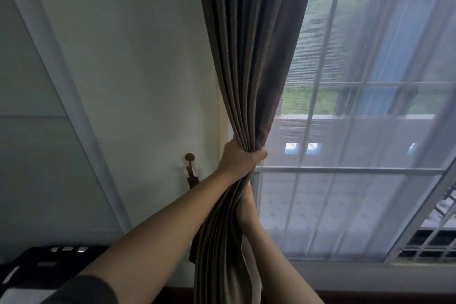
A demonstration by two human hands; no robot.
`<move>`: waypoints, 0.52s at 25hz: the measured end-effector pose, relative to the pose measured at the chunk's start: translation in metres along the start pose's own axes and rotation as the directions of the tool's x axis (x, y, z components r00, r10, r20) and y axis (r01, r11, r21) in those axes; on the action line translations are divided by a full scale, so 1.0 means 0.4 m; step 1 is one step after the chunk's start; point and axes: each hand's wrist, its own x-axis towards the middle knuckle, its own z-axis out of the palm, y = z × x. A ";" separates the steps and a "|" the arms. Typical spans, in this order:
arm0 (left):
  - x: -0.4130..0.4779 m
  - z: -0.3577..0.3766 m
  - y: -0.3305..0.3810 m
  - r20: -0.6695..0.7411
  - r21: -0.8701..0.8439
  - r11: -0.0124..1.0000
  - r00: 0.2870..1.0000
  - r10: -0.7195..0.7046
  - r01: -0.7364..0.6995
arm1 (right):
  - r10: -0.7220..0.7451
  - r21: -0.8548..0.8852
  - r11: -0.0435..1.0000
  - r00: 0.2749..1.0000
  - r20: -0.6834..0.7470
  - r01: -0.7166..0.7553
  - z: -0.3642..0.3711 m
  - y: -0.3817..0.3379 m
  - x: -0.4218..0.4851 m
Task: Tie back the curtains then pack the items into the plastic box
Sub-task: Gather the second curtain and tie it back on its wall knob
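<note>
The left hand (240,158) is closed tight around the brown pleated fabric curtain (256,57), bunching its folds into one thick rope at the point of the grip, thumb wrapped across the front. Above that hand the cloth fans out wide; below it the folds hang straight down between the two forearms. The right hand (246,205) sits just under the left, pressed against the curtain's right edge with its fingers running up into the folds; they are hidden by the cloth, so I cannot tell whether it grips or only steadies. To the left of the hands, on the pale painted wall (148,81), is a small round-headed brown wooden hook (190,157) with a dark brown strap (192,180) hanging from it, near the left wrist but apart from it. To the right of the hands a sheer white net curtain (370,131) covers the glass. Below the left forearm lies a black device with silver buttons (66,250).
</note>
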 end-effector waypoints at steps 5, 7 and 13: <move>-0.016 -0.022 -0.027 -0.080 -0.197 0.980 0.997 -0.016 0.000 | 0.157 -0.031 0.987 0.987 -0.035 -0.158 0.041 0.004 -0.025; -0.012 -0.073 -0.057 -0.107 -0.230 0.973 0.994 -0.012 -0.013 | 0.164 -0.090 0.983 0.986 0.013 -0.162 0.065 0.009 -0.021; 0.009 -0.259 -0.121 -0.185 -0.304 0.950 0.983 0.010 -0.067 | 0.154 -0.011 0.988 0.978 0.140 -0.154 0.143 0.099 0.055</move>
